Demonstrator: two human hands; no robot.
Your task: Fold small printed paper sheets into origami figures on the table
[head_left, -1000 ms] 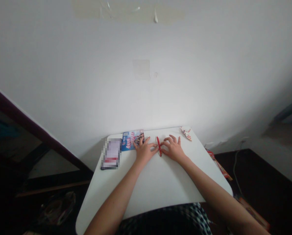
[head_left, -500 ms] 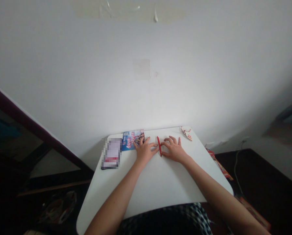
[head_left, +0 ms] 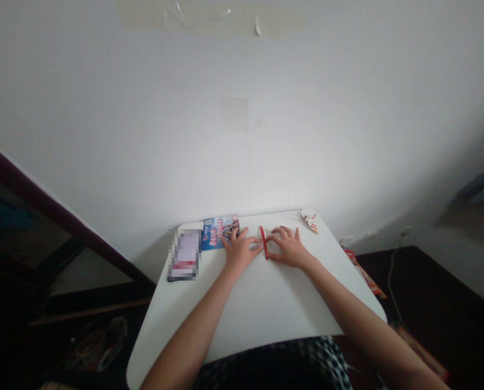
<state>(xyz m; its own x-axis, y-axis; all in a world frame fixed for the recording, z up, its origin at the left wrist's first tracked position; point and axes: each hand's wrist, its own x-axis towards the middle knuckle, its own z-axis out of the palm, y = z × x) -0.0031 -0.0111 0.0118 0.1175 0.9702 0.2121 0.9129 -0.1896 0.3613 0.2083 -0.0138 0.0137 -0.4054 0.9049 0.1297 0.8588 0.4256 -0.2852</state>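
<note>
Between my two hands, a narrow red strip with a pale edge (head_left: 263, 242), which looks like folded paper, stands on the white table (head_left: 262, 309). My left hand (head_left: 237, 250) has its thumb and index finger pinched at the strip's left side, the other fingers spread over a blue printed leaflet (head_left: 211, 233). From the right, the thumb and index finger of my right hand (head_left: 289, 252) press against the red side, with the remaining fingers raised and curved. The fingertips hide part of the strip.
A phone with a blurred screen (head_left: 186, 252) lies left of the leaflet. Near the far right corner is a small folded red-and-white paper piece (head_left: 309, 220). The white wall (head_left: 242, 173) rises right behind the table. A cable (head_left: 391, 281) runs down at the right.
</note>
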